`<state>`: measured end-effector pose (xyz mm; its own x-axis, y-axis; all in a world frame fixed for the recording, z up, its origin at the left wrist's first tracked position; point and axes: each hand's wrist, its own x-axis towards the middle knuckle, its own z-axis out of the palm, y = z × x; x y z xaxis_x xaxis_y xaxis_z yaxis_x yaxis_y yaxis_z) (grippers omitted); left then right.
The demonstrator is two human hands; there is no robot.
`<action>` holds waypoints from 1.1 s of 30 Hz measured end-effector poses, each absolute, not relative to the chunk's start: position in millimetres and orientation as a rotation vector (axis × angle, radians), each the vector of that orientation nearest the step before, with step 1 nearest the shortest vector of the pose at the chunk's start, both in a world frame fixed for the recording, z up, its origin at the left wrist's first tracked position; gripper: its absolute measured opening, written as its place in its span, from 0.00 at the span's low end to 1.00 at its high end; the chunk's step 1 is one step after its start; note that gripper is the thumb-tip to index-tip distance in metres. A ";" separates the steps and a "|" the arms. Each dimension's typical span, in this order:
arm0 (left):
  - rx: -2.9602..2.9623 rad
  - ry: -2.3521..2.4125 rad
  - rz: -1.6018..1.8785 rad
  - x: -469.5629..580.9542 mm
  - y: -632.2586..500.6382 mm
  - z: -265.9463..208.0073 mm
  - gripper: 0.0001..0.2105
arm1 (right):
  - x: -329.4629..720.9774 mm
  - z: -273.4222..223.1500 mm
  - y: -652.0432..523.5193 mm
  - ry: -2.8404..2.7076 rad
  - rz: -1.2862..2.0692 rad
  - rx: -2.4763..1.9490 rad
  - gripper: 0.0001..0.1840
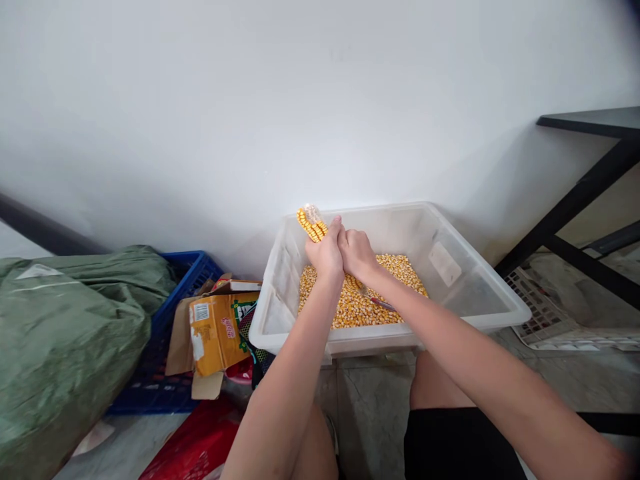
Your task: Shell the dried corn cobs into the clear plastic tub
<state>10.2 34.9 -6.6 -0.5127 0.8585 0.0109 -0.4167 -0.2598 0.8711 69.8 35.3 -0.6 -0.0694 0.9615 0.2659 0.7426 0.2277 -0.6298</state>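
Note:
An ear of corn with yellow kernels and a bare whitish patch near its upper end is gripped above a translucent plastic bin. My left hand wraps around the ear, whose top sticks out to the upper left. Pressed close against the left hand, my right hand is closed on the ear's lower part, most of which the fingers hide. Loose corn kernels cover the bin's bottom. Among them, below the right wrist, lie a partly hidden cob and a thin reddish tool, its kind unclear.
Left of the bin are a torn orange carton, a blue crate, a green sack and a red bag. A white wall stands behind. At right are a dark-framed table and a pale crate.

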 end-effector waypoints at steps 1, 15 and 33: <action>0.635 1.109 1.881 10.0 34.5 -6.3 0.17 | 69.4 0.0 34.8 -1.868 0.427 -1.558 0.39; 0.388 1.171 1.701 8.6 41.6 -8.4 0.05 | 86.6 -20.8 65.1 -1.745 0.807 -1.390 0.25; 0.341 1.214 1.939 -4.5 45.9 -10.6 0.12 | 75.4 -14.6 39.0 -1.973 0.722 -1.614 0.45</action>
<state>-4.5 45.9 -10.6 -0.6395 0.7474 -0.1798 -0.4886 -0.2145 0.8458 75.4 39.0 -14.6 -0.1834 0.9822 0.0396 0.7245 0.1622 -0.6699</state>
